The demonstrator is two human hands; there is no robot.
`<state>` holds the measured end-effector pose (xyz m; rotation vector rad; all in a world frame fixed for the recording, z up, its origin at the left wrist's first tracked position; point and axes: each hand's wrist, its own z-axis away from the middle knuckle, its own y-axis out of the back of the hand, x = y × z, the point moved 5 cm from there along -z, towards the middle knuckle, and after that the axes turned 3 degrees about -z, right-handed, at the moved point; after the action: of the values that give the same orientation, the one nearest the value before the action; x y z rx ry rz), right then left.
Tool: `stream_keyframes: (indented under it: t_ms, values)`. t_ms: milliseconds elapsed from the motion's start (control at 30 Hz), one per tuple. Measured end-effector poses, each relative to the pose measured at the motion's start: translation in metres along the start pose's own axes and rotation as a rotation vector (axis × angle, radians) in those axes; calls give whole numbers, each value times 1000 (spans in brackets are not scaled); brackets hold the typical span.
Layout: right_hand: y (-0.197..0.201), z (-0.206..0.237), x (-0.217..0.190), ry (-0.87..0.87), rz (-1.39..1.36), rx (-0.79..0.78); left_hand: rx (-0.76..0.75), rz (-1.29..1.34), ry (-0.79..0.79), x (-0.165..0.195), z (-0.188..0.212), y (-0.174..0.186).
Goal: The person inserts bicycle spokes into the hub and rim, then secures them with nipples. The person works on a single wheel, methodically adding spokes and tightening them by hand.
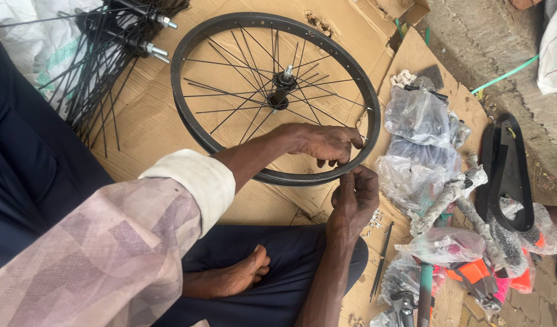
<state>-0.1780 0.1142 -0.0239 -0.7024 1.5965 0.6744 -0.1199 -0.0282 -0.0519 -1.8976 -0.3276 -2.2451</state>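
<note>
Both hands meet at the near right part of a black bicycle wheel (272, 97) that lies flat on brown cardboard (145, 121). One hand, the left hand (324, 142) as far as the crossed arms let me judge, reaches in over the rim, its fingers curled and pinched at a thin spoke just inside the rim. Just below it and outside the rim, the right hand (354, 197) has its fingertips drawn together at the rim's edge; whatever small part they grip is too small to make out. At the wheel's centre the hub (282, 91) stands up, well apart from both hands. A bundle of loose spokes and axles (109, 48) lies up left. Clear plastic bags (420, 139) sit just right of the wheel, with a black chain guard (508, 169) beyond them.
</note>
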Motion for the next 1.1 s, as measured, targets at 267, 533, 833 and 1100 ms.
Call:
stream_keyframes:
  t_ms: [267,533,833,1100]
  values:
    - [0,-1,0,-16,-36,14,49,39,-15,2,7,-1]
    - [1,-3,5,-46,-149,-17,21,127,-144,4,14,5]
    - [6,-4,9,-68,-113,37,33,251,-159,-4,18,12]
    - [7,-8,14,-135,-239,-60,4,184,-136,-14,10,8]
